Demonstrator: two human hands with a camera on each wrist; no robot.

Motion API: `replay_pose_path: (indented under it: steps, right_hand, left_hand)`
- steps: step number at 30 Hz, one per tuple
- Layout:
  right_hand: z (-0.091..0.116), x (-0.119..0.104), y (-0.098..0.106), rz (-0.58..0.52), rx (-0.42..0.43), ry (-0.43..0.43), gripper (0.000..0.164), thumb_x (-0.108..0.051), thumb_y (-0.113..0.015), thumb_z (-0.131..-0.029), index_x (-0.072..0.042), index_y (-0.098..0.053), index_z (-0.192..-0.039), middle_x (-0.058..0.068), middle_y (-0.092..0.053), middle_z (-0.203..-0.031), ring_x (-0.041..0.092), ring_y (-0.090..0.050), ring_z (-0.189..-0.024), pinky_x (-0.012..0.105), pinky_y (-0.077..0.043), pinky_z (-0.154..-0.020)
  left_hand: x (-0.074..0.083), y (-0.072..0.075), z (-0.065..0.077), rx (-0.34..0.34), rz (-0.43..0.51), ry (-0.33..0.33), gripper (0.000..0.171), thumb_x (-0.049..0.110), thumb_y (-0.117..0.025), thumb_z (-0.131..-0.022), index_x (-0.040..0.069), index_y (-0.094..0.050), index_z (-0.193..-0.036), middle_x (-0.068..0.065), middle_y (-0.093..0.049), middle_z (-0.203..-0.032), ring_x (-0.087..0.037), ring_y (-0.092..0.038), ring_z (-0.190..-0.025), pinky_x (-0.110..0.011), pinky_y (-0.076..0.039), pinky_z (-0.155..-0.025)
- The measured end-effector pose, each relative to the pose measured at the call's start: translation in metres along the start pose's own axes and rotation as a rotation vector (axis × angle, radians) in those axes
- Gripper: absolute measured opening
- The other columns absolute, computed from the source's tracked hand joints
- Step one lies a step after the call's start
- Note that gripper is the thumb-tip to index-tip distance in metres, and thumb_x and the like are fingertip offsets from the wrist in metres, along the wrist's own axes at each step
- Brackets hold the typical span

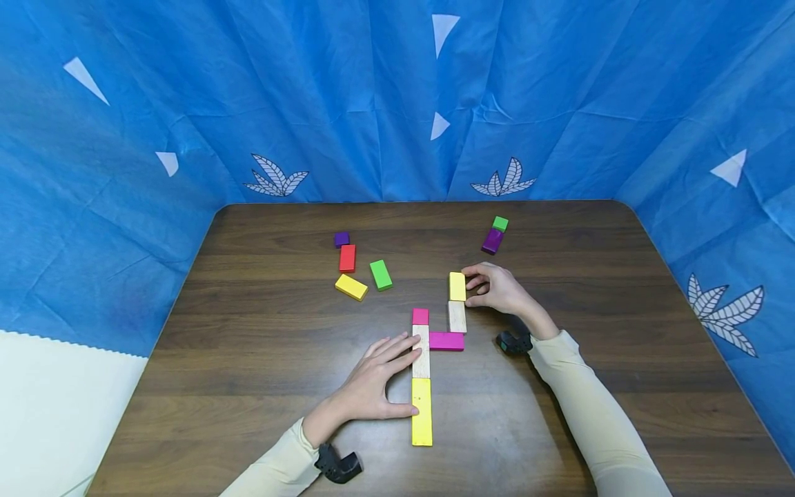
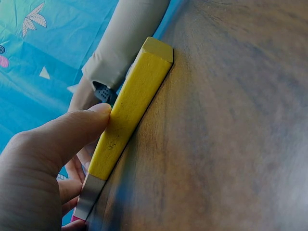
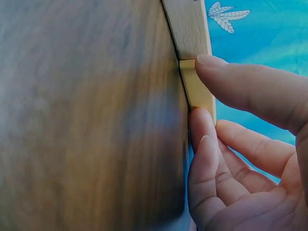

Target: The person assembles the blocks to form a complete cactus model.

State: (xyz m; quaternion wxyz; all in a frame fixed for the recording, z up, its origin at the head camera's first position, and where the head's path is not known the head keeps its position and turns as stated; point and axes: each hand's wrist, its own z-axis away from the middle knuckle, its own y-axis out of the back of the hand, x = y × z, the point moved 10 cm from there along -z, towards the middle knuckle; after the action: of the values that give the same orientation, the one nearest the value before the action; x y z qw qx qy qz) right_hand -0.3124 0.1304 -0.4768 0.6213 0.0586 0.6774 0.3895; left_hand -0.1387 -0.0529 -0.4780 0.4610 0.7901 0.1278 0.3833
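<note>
A line of blocks runs away from the table's near side: a long yellow block (image 1: 421, 414), a plain wood block (image 1: 421, 367) and a small pink block (image 1: 420, 316). My left hand (image 1: 373, 386) lies along its left side, thumb touching the long yellow block and spread fingertips on the plain one. Joined to the line's right side is a magenta block (image 1: 446, 341). Beyond its right end stand a second plain wood block (image 1: 457, 317) and a short yellow block (image 1: 457, 286). My right hand (image 1: 499, 288) pinches that short yellow block (image 3: 199, 86) between thumb and fingers.
Loose blocks lie farther back on the brown table (image 1: 248, 331): red (image 1: 348, 259), yellow (image 1: 351, 287), green (image 1: 381, 275) and dark purple (image 1: 341, 239) at left. A purple block (image 1: 493, 241) touches a small green one (image 1: 499, 223) at right. A blue curtain (image 1: 397, 103) surrounds the back.
</note>
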Motion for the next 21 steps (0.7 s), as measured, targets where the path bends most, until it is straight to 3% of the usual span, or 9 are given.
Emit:
replay_pose_path:
  steps: [13,21]
  right_hand:
    - [-0.0018,-0.0017,-0.0038,0.011,-0.018,0.023,0.058,0.003,-0.079,-0.077,0.005,-0.056,-0.130,0.020,-0.060,-0.121,0.030,-0.066,-0.101,0.025,-0.056,-0.077]
    - [-0.0004,-0.0029,-0.0045,0.008,-0.025,0.032,0.059,0.005,-0.077,-0.078,0.006,-0.054,-0.132,0.021,-0.058,-0.125,0.031,-0.065,-0.102,0.024,-0.055,-0.077]
  left_hand:
    - [-0.0008,-0.0010,0.0003,-0.003,-0.014,0.000,0.091,0.057,-0.077,-0.072,0.010,-0.048,-0.145,-0.005,-0.040,-0.155,-0.029,-0.035,-0.144,-0.054,-0.031,-0.113]
    - [-0.0029,-0.0026,0.0002,-0.012,-0.006,0.010,0.092,0.056,-0.077,-0.071,0.011,-0.048,-0.145,-0.003,-0.039,-0.156,-0.027,-0.034,-0.145,-0.053,-0.030,-0.114]
